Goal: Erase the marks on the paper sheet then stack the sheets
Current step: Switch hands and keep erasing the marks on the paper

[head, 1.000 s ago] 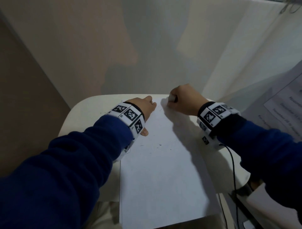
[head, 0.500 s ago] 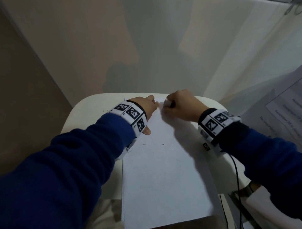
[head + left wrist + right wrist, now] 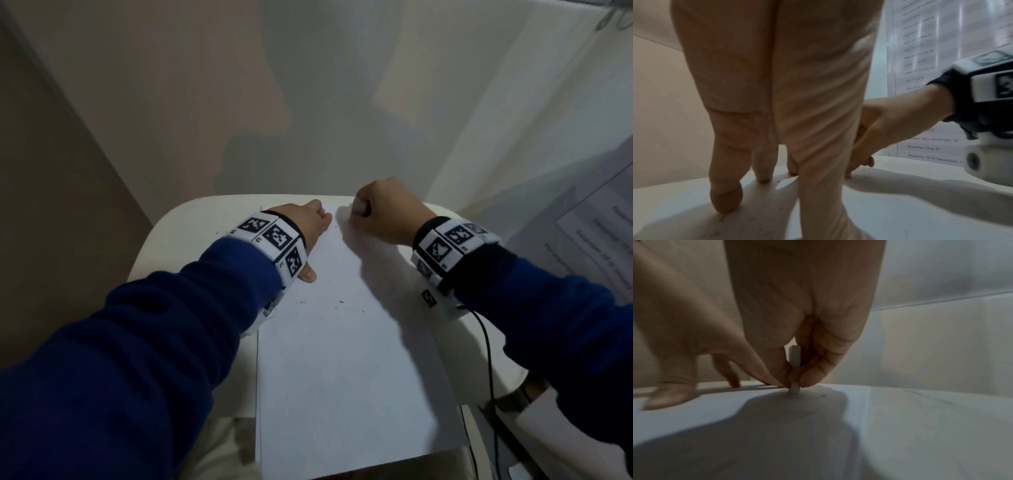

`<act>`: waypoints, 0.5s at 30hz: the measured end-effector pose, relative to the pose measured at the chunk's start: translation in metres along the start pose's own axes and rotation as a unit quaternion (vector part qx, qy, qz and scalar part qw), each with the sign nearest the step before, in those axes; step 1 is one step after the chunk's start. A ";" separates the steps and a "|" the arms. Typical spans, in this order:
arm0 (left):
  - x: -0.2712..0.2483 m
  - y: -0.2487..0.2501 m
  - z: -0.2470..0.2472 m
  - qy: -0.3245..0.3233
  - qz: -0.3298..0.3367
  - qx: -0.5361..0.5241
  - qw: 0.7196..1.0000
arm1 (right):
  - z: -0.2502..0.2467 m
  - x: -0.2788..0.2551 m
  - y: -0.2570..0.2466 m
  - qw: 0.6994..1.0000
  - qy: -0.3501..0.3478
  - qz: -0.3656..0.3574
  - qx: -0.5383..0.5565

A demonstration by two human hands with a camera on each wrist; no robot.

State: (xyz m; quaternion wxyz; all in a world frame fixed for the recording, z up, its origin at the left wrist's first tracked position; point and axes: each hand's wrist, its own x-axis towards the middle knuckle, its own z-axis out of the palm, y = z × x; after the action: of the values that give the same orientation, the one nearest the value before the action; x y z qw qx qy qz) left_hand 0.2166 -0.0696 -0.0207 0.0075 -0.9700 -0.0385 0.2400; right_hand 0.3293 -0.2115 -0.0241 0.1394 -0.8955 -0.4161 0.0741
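A white paper sheet (image 3: 342, 359) lies lengthwise on a small white table (image 3: 178, 233), its near end hanging over the table's front edge. My left hand (image 3: 308, 222) lies flat on the sheet's far left part, fingers straight (image 3: 725, 198) and pressing it down. My right hand (image 3: 380, 212) pinches a small white eraser (image 3: 794, 386) between thumb and fingers, its lower end touching the paper near the far right corner. The eraser's top (image 3: 359, 205) shows at the fist in the head view. Dark eraser crumbs (image 3: 339, 303) dot the sheet's middle.
A wall corner and a white curtain stand right behind the table. A printed schedule sheet (image 3: 596, 233) hangs on the right. A black cable (image 3: 486, 359) runs down from my right wrist past the table's right edge.
The right hand with the eraser has shifted back and forth over the sheet's far end and now sits further right. The left hand stays pressed in place.
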 end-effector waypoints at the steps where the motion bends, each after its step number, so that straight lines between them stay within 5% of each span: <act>1: 0.000 0.000 0.000 0.000 0.001 0.000 1.000 | 0.003 -0.006 -0.004 1.000 -0.001 -0.015 0.000; 8: -0.001 0.001 0.000 -0.003 -0.004 0.007 1.000 | -0.008 -0.003 0.018 0.999 0.025 0.029 0.016; 15: -0.003 0.002 0.000 0.003 -0.005 0.003 1.000 | -0.002 -0.012 0.009 1.000 -0.005 0.000 -0.001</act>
State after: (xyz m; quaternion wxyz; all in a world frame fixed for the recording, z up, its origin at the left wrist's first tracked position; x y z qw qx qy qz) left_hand 0.2147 -0.0715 -0.0191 0.0119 -0.9705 -0.0422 0.2372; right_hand 0.3286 -0.2272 -0.0246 0.1363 -0.8954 -0.4168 0.0775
